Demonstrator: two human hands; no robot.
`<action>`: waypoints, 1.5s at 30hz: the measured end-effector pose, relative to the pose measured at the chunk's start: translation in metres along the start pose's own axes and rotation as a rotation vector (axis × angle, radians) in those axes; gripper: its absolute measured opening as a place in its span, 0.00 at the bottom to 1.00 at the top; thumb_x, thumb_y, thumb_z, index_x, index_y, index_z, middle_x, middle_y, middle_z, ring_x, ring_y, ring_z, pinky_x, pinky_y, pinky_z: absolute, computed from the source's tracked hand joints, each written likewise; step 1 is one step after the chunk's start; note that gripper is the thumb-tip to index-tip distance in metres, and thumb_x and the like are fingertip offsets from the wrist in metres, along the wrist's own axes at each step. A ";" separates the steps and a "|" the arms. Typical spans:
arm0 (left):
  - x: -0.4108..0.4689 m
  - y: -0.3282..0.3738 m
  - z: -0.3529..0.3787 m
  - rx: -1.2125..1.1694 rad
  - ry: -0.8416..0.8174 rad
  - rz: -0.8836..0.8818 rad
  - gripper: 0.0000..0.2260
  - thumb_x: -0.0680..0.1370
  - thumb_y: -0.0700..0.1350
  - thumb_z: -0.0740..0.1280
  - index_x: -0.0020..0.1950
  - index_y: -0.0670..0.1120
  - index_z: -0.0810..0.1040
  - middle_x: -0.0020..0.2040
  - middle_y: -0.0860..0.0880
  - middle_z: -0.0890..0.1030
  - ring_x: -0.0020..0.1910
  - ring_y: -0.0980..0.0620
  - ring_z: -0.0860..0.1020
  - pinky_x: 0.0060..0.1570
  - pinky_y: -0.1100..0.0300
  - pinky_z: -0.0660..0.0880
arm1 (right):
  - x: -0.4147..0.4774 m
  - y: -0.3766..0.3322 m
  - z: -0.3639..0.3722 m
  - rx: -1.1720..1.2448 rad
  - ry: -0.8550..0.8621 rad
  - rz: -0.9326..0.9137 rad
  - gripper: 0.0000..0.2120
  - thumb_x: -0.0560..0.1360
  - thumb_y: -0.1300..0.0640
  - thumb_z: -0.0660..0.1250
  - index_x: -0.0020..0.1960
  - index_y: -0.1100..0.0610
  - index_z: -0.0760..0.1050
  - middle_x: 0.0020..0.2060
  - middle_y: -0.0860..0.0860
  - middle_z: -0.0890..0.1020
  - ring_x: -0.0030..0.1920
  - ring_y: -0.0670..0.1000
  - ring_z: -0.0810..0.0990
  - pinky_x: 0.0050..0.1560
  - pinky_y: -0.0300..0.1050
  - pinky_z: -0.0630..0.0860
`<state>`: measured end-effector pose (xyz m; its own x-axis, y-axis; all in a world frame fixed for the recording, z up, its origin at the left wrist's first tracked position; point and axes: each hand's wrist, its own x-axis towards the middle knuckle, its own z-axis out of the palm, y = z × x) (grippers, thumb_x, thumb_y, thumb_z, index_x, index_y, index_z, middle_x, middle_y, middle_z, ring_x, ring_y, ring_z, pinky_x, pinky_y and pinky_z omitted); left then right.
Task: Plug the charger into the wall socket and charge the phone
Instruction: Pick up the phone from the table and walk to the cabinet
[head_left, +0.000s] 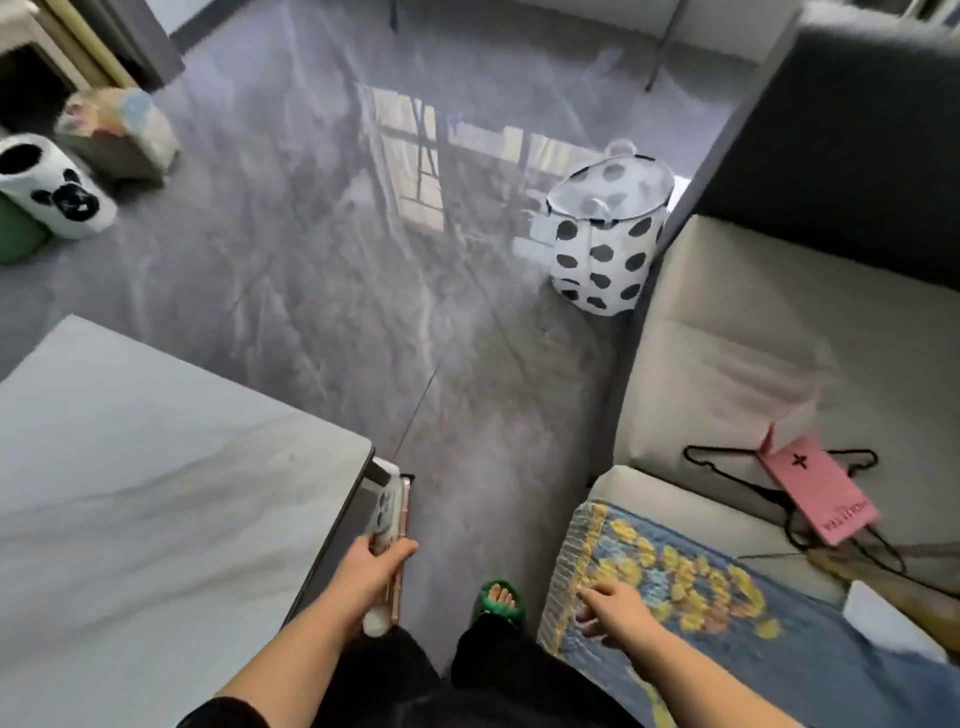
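My left hand grips a phone in a pale case, held edge-up beside the corner of the grey marble table. A white block that may be the charger sticks out below the hand; I cannot tell for sure. My right hand hangs over the blue and yellow patterned cloth on the sofa, fingers loosely curled, holding nothing. No wall socket is in view.
A spotted white basket stands on the glossy grey floor beside the beige sofa. A pink card and black hanger lie on the sofa. A panda bin sits far left. My green slipper shows below.
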<state>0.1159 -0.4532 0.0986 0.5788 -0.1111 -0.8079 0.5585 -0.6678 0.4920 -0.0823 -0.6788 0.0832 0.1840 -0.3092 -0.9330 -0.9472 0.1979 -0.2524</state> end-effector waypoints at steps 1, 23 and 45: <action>0.008 0.015 0.001 -0.007 0.013 0.012 0.22 0.72 0.47 0.72 0.63 0.39 0.74 0.55 0.43 0.80 0.44 0.50 0.77 0.42 0.59 0.71 | 0.005 -0.012 -0.003 0.027 -0.005 -0.003 0.10 0.82 0.59 0.57 0.45 0.60 0.73 0.36 0.56 0.77 0.30 0.51 0.74 0.22 0.36 0.66; 0.227 0.293 -0.104 -0.168 -0.004 -0.129 0.30 0.71 0.55 0.71 0.67 0.43 0.69 0.58 0.43 0.77 0.53 0.44 0.76 0.52 0.51 0.74 | 0.130 -0.486 -0.104 -0.327 0.088 -0.274 0.08 0.78 0.59 0.60 0.43 0.57 0.75 0.33 0.53 0.80 0.28 0.50 0.76 0.26 0.37 0.67; 0.364 0.364 -0.325 -1.036 0.484 -0.540 0.19 0.67 0.60 0.72 0.39 0.43 0.79 0.29 0.45 0.76 0.31 0.47 0.78 0.29 0.63 0.69 | 0.192 -0.970 0.222 -1.081 -0.446 -0.498 0.06 0.78 0.60 0.62 0.46 0.59 0.77 0.35 0.55 0.81 0.29 0.51 0.77 0.28 0.38 0.69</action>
<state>0.7230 -0.4979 0.0890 0.1682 0.4215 -0.8911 0.8664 0.3680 0.3376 0.9300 -0.7238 0.0924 0.4528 0.2490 -0.8561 -0.4423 -0.7710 -0.4582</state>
